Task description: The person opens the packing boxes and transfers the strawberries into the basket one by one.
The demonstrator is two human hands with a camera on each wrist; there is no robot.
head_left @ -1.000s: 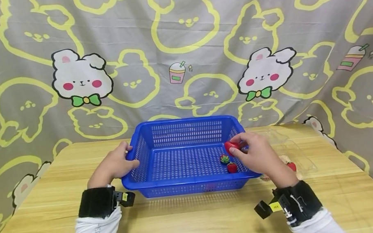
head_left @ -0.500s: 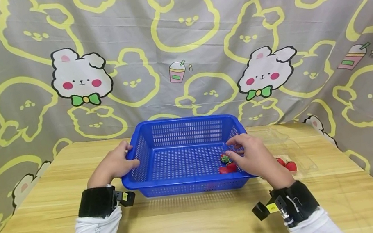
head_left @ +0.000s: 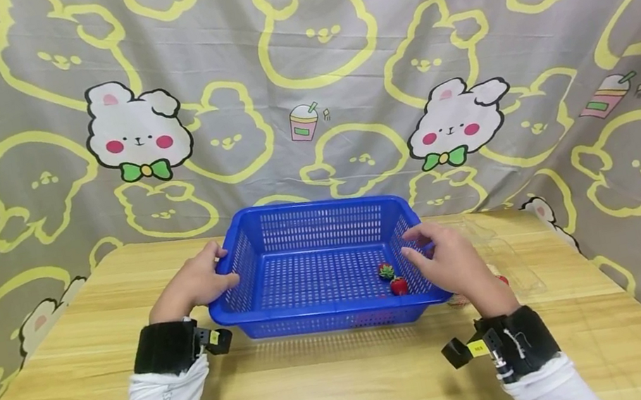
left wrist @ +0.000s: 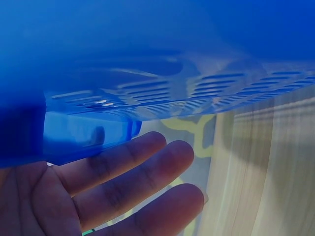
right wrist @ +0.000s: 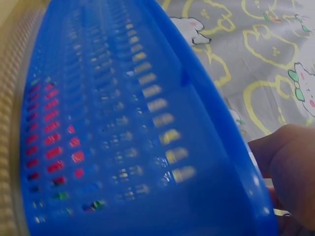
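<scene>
A blue slotted plastic basket (head_left: 321,278) stands on the table. My left hand (head_left: 199,277) holds its left rim; in the left wrist view several fingers (left wrist: 133,182) lie extended below the rim. Over the right rim is my right hand (head_left: 448,259), empty, its fingers loosely bent and thumb apart. Inside, at the front right corner, a red strawberry (head_left: 398,285) lies beside a darker strawberry (head_left: 386,272) with green leaves. More red shows through the slots of the basket wall (right wrist: 216,187) in the right wrist view.
Right of the basket lies a clear plastic container (head_left: 519,265), with a red strawberry (head_left: 503,280) partly hidden behind the right forearm. The wooden table (head_left: 341,389) ends at a patterned curtain (head_left: 245,135).
My right hand let go of a red strawberry in the basket's front right corner, then moved right, back over the rim. The left hand and basket stayed in place.
</scene>
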